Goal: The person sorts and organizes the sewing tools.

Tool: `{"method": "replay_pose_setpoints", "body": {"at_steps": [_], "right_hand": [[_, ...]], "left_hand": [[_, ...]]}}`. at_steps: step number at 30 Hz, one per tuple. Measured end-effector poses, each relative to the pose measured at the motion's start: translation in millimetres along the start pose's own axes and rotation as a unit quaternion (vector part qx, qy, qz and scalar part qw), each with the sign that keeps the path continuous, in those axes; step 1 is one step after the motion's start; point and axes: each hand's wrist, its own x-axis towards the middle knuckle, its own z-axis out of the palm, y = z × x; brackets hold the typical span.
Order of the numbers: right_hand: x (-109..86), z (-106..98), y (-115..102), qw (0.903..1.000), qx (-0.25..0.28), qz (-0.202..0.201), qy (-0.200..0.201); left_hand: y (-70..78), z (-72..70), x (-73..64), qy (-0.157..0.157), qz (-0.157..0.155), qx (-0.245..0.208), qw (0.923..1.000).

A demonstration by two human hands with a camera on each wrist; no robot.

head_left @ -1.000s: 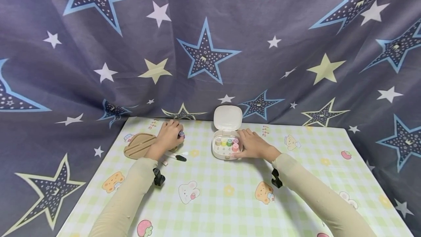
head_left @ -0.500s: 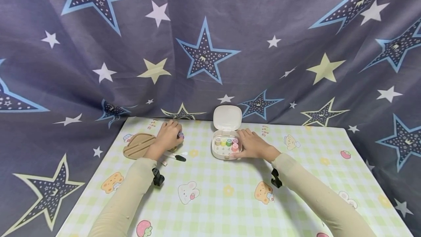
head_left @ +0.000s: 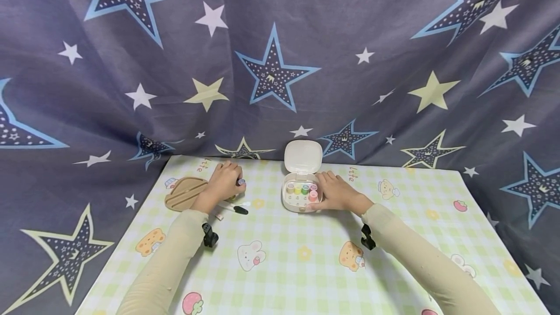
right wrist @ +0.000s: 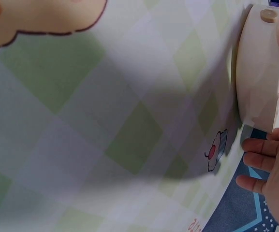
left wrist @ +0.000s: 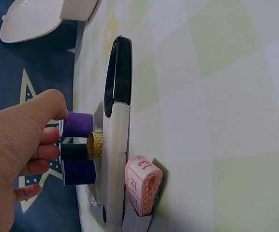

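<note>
Left hand [head_left: 224, 181] had fingers [left wrist: 50, 137] pinching the purple spool [left wrist: 79, 125] by the desk [head_left: 288, 281]'s far edge, toward its left corner; right hand [head_left: 338, 193] gripped the white case [right wrist: 257, 72] near that edge's middle.

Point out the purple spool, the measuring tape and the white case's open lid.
Purple spool [left wrist: 80, 125]: left wrist view, on its purple side.
Measuring tape [left wrist: 139, 180]: left wrist view, on its printed outer face.
Open lid [head_left: 303, 156]: head view, middle of its inner face.
</note>
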Motion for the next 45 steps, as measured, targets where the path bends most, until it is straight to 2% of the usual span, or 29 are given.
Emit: {"method": "replay_pose_setpoints", "body": {"at_steps": [12,24,29,35,38,41,45], "right_hand": [[-0.6,-0.8,-1.1,1.0,0.004,0.004,-0.003],[-0.5,0.6,-0.2,1.0,0.003,-0.001,0.002],[-1.0,1.2,0.8,1.0,0.005,0.001,0.002],[-0.6,1.5,1.5,1.0,0.003,0.001,0.005],[-0.3,1.9,1.7,1.0,0.003,0.001,0.005],[-0.1,2.1,1.9,1.0,0.002,0.002,0.004],[-0.2,1.2,1.8,1.0,0.002,0.0,0.003]], "left_hand": [[-1.4,2.7,-0.7,0.006,0.009,-0.009,0.9999],[4.7,1.5,-0.4,0.063,0.063,-0.006,0.996],[14.8,-6.0,1.5,0.098,0.096,-0.011,0.9905],[31.4,-18.0,5.4,0.16,0.145,-0.014,0.9764],[38.7,-20.9,8.4,0.18,0.163,-0.009,0.97],[45.3,-23.2,11.2,0.185,0.173,-0.004,0.9674],[53.7,-27.7,14.3,0.176,0.181,-0.005,0.9676]]}}
